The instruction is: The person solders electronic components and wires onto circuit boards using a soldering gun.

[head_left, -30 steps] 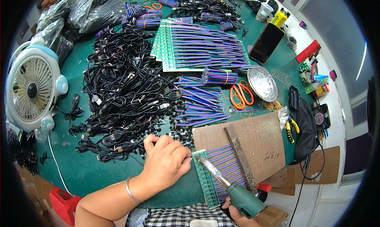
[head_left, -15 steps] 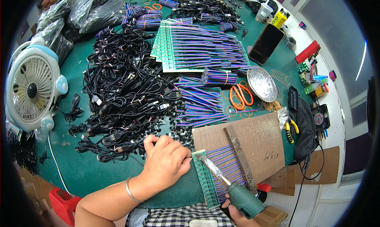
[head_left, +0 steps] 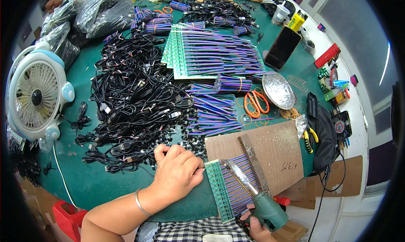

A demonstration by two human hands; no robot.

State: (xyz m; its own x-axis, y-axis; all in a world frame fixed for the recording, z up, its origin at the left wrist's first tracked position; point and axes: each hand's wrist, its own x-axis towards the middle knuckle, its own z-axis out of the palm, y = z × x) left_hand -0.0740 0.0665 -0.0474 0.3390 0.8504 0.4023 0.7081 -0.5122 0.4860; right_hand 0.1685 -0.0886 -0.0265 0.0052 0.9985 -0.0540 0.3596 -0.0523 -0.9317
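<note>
A green circuit board panel (head_left: 219, 191) lies at the table's near edge, with a row of striped blue, purple and black wires (head_left: 242, 174) running right from it. My left hand (head_left: 177, 172) is closed in a pinch at the panel's far left corner; what its fingertips hold is hidden. A thin black cable (head_left: 145, 170) runs up to that hand. My right hand (head_left: 255, 227) is wrapped round the green handle of a soldering iron (head_left: 270, 210). Its thick metal barrel points up and left, the tip over the wires just right of the panel.
A worn flat bar (head_left: 254, 164) lies across the wires on brown cardboard (head_left: 280, 153). Black USB cables (head_left: 135, 94) are heaped left of centre. Stacked wired panels (head_left: 219, 52), orange scissors (head_left: 255, 103), a metal dish (head_left: 279, 90) and a phone (head_left: 282, 48) lie beyond. A fan (head_left: 37, 96) stands left.
The soldering iron has moved to the right with my right hand, its tip going from the panel's corner to over the wires. My left hand has stayed in place.
</note>
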